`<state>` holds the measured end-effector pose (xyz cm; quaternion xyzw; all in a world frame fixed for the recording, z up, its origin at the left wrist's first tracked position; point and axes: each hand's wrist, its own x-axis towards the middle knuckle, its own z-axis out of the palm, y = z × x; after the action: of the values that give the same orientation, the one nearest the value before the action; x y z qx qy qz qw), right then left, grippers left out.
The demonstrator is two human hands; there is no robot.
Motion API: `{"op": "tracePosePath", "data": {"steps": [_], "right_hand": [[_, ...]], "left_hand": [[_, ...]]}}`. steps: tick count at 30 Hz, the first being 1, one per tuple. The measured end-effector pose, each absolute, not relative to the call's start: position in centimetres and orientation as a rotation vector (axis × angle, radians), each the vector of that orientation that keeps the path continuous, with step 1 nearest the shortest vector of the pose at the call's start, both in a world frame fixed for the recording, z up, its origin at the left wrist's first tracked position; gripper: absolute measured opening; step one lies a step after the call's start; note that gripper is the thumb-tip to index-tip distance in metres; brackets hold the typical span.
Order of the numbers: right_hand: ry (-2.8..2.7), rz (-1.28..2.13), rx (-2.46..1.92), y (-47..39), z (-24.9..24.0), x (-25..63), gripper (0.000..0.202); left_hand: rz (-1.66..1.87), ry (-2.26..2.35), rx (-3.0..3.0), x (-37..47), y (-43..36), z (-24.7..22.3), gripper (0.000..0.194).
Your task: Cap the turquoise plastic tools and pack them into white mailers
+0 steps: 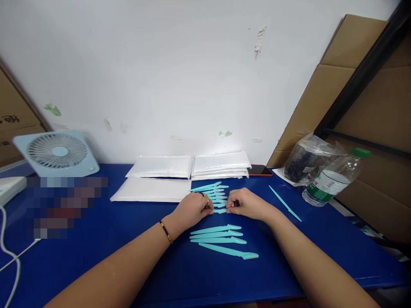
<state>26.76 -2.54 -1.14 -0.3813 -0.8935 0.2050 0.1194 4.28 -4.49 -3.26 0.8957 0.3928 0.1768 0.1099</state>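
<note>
Between my two hands is a turquoise razor-like stick (pixel 220 211), the nearest of a column of several similar sticks (pixel 218 196). My left hand (pixel 196 208) pinches its left end; a ring and a bracelet show on this hand and wrist. At its right end my right hand (pixel 243 204) has thumb and fingers closed on it. Nearer to me lies a second group of turquoise sticks (pixel 216 234), with one angled stick (pixel 227 251) at the front. Another single stick (pixel 285 203) lies apart, to the right of my right hand.
White padded packets (pixel 154 189) lie along the wall, some stacked (pixel 221 162), beside a phone (pixel 260 170). A light blue fan (pixel 59 153) and white cables (pixel 4 244) are at left. A bottle (pixel 332 182) and a bagged dark item (pixel 300 160) stand at right on the blue table (pixel 167 273).
</note>
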Motion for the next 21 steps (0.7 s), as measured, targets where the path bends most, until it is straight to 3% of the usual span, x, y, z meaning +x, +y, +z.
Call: {"op": "tracePosePath", "data": {"steps": [6, 10, 21], "right_hand": [[-2.500, 0.547, -1.204, -2.2, 0.9, 30.1, 0.014], [-2.540, 0.595, -1.404, -1.9, 2.0, 33.2, 0.013], [-2.588, 0.792, -1.391, -1.7, 0.2, 30.8, 0.014]], "left_hand": [[0.668, 1.196, 2.560, 4.3, -4.9, -2.4, 0.017], [0.506, 1.037, 2.434, 4.2, -6.6, -1.4, 0.020], [0.499, 1.150, 2.375, 4.2, -6.1, -2.3, 0.008]]}}
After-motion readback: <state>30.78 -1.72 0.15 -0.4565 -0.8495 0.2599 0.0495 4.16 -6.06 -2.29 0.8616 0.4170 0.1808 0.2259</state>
